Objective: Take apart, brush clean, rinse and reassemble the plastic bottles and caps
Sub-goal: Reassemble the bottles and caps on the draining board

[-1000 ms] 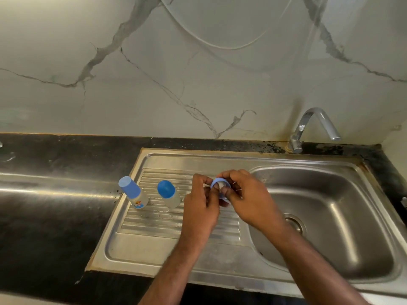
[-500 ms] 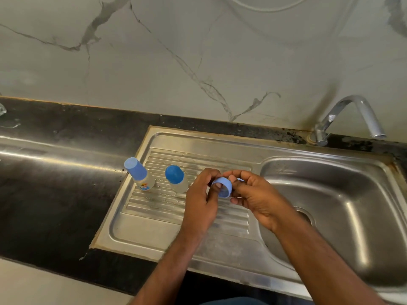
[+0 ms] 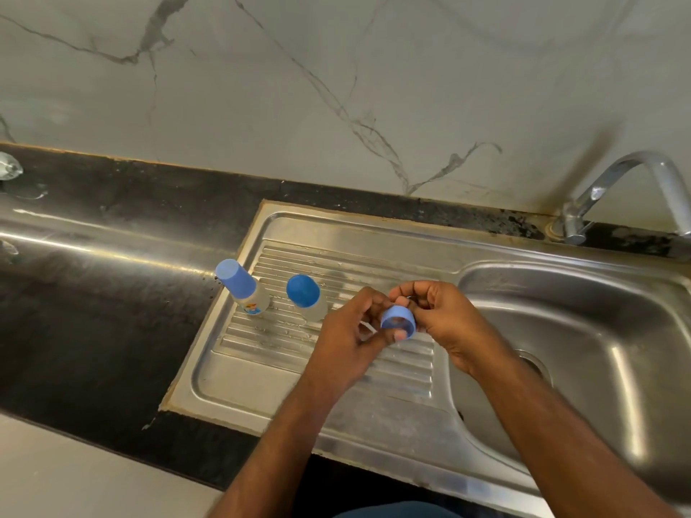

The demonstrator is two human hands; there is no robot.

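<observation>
Both hands' grip: left hand (image 3: 347, 338) and right hand (image 3: 445, 323) pinch one blue cap (image 3: 398, 323) between them, open end facing the camera, above the drainboard.

Black desk (image 3: 93, 312) carries the steel sink (image 3: 561, 330), tap (image 3: 632, 188) behind; on the drainboard (image 3: 299, 379), left of the hands, stand two capped bottles (image 3: 245, 293) (image 3: 306, 299), well apart from the cap, nothing between.

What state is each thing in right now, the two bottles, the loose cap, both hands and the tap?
Left bottle: capped, upright on the drainboard edge.
Second bottle: capped, upright on the drainboard.
Loose blue cap: off, held between both hands.
Left hand: pinches cap.
Right hand: pinches cap.
Tap: no water visible.
</observation>
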